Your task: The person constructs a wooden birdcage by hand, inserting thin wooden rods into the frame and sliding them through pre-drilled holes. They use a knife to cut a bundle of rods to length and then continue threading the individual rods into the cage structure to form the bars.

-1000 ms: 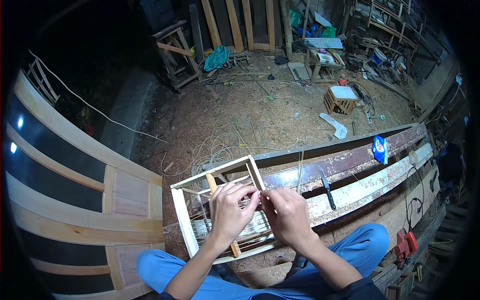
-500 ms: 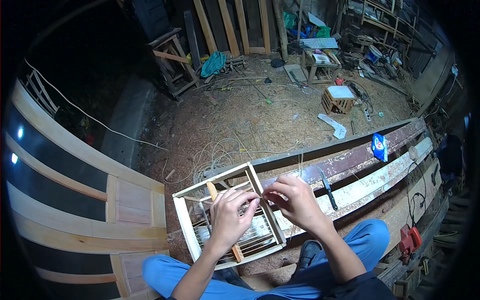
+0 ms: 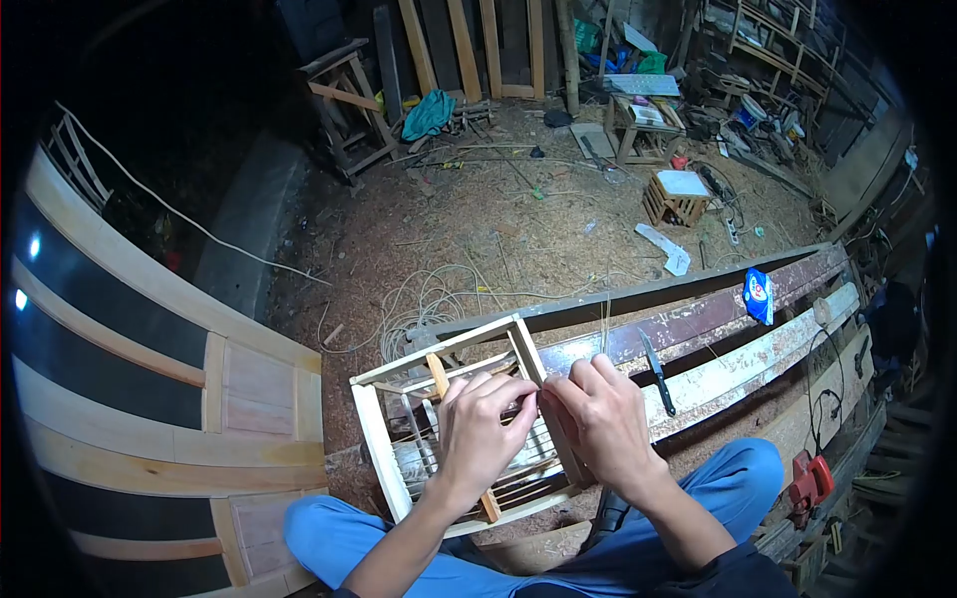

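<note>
A small wooden box frame (image 3: 384,448) with thin slats inside rests on a plank in front of my knees. My left hand (image 3: 480,427) lies over the frame's middle, fingers pinched against the right side rail. My right hand (image 3: 601,419) is pressed close to it from the right, fingertips pinched at the same spot near the rail. A thin sliver seems to be held between the fingertips, but it is too small to make out. A thin straw-like stick (image 3: 605,321) rises just above my right hand.
A black-handled knife (image 3: 655,372) lies on the long worn planks (image 3: 718,344) to the right, with a blue packet (image 3: 758,296) farther along. A wooden door panel (image 3: 150,379) lies at left. Sawdust floor, coiled cord (image 3: 429,299), stools and a small crate (image 3: 678,197) lie beyond.
My right hand rose up and right half a second ago, then came back down against the left hand at the frame's rail. The frame shifted slightly right in view.
</note>
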Motion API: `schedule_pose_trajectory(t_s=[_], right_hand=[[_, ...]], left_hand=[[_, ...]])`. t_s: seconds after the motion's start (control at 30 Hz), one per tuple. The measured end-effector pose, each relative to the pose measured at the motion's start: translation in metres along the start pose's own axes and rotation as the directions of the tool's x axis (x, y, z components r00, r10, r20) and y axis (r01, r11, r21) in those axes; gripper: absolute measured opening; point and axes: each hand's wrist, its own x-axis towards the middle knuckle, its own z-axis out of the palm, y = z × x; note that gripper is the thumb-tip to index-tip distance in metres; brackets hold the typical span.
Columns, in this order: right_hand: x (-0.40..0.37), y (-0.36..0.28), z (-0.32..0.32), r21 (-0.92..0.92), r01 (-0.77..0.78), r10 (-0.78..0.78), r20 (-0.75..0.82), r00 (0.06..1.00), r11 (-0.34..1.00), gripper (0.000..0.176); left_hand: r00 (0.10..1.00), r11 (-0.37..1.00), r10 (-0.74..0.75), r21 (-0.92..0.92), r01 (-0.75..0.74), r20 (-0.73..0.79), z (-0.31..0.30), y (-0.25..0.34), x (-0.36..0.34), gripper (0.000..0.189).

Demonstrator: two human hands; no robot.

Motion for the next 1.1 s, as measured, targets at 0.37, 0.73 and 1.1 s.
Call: schedule_pose_trajectory(t_s=[0.37,0.73,1.1], right_hand=[[-0.010,-0.019,0.022,0.061,-0.110,0.122,-0.255,0.959,0.992,0.012],[-0.016,-0.018,0.035,0.392,-0.168,0.274,-0.232,0.933,0.905,0.008],[-0.019,-0.019,0.035,0.468,-0.160,0.267,-0.170,0.949,0.869,0.011]], left_hand=[[0.999,1.000,0.007,-0.004,-0.007,-0.051,0.000,0.003,0.000,0.007],[0.998,1.000,-0.004,-0.018,0.003,-0.066,0.003,0.001,-0.001,0.008],[0.999,1.000,0.004,-0.014,-0.005,-0.044,-0.002,0.000,0.000,0.011]])
